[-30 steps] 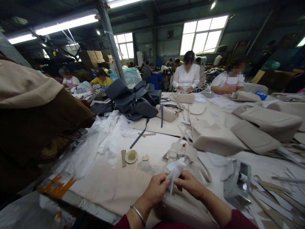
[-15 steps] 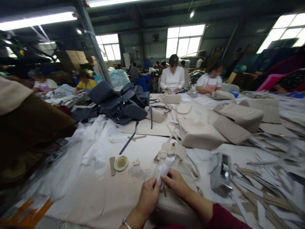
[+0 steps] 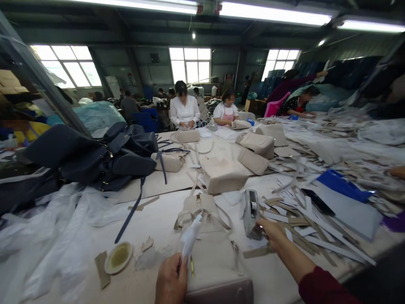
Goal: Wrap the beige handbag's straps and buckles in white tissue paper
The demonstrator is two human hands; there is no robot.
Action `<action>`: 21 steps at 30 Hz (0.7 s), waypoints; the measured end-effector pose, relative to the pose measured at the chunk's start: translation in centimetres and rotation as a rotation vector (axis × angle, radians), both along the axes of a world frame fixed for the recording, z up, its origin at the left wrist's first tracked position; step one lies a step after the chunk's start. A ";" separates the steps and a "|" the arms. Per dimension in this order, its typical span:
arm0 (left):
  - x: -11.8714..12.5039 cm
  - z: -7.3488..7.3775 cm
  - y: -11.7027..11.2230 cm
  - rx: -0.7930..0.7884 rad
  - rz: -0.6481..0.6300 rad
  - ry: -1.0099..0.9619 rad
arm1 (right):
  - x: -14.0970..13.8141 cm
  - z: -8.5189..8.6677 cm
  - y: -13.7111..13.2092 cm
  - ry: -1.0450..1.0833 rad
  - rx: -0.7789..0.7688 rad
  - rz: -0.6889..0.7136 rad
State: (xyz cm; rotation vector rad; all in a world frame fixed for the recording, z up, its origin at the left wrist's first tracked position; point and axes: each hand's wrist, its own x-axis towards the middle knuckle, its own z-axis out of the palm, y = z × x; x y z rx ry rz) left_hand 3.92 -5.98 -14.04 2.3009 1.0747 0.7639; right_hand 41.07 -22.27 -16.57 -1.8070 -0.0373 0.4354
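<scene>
A thin white sheet (image 3: 190, 236), already bunched narrow over the beige leather backpack (image 3: 218, 253), is clasped in the left hand (image 3: 171, 276); nothing visibly binds it. The right hand (image 3: 269, 230) touches the grey box-shaped tape dispenser (image 3: 251, 213) right of the backpack (whether gripping anything, I cannot tell). Flat tan and white strips (image 3: 302, 230) crowd the dispenser; left of the backpack lies a round dish of yellowish paste (image 3: 119, 256).

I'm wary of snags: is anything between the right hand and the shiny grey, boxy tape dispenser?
Nothing visible: the right hand is at the near right side of the tape dispenser. Flat beige and white strips lie alongside, not between them.
</scene>
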 end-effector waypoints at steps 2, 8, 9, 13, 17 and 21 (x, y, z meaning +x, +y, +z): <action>-0.1 -0.3 0.2 0.117 -0.015 0.012 | -1.1 -0.7 -0.5 0.023 0.032 -0.013; 0.3 -0.2 -0.1 0.408 -0.045 0.053 | -4.3 -2.4 -1.9 0.118 -0.010 0.009; 0.3 -0.1 -0.3 0.436 -0.044 0.060 | -4.4 -2.7 -1.9 0.139 -0.039 0.013; 0.3 0.5 -1.1 0.464 -0.052 0.123 | -3.8 -3.6 -1.7 0.144 -0.169 0.067; 0.1 0.6 -1.7 0.438 -0.030 0.163 | -4.7 -2.9 -2.0 0.147 -0.286 0.224; 0.2 0.8 -2.2 0.419 -0.014 0.222 | -11.3 1.9 0.0 0.093 -0.109 0.639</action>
